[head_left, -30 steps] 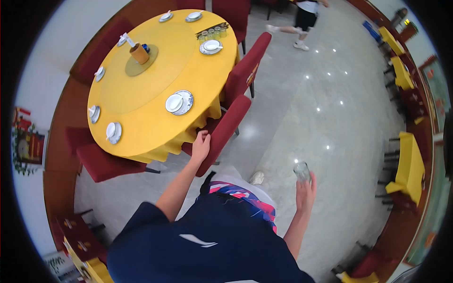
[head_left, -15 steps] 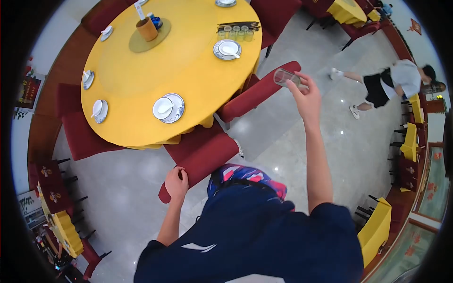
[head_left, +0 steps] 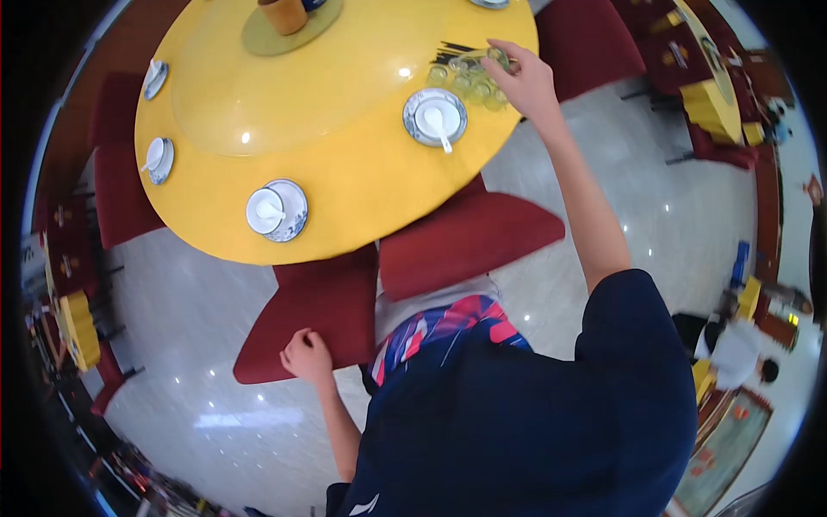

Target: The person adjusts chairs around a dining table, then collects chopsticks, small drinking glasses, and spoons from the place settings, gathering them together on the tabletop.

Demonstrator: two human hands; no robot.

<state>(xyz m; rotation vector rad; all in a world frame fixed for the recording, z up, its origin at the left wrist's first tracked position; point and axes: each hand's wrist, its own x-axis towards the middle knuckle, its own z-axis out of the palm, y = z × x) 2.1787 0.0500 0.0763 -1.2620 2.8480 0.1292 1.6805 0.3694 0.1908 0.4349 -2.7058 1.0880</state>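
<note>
My right hand (head_left: 527, 84) reaches over the table's right edge, fingers closed on a clear drinking glass (head_left: 497, 60). Directly below and left of it stands a cluster of several small clear glasses (head_left: 465, 84) on the yellow tablecloth. Dark chopsticks (head_left: 450, 53) lie just behind them. My left hand (head_left: 307, 355) is loosely curled and holds nothing, over a red chair (head_left: 332, 323); whether it touches the chair I cannot tell. Closest to the glasses is a place setting of patterned plate, white bowl and spoon (head_left: 435, 118).
A second red chair (head_left: 465, 241) stands against the round yellow table (head_left: 362, 198). Another place setting (head_left: 276, 210) sits near the front edge. A brown holder (head_left: 282, 15) stands on the turntable (head_left: 293, 43). At the right, a person in a white top (head_left: 735, 351) is bending.
My right hand has carried the glass from beside the table to the cluster of glasses. My body has moved closer to the table. The other person now appears lower in view.
</note>
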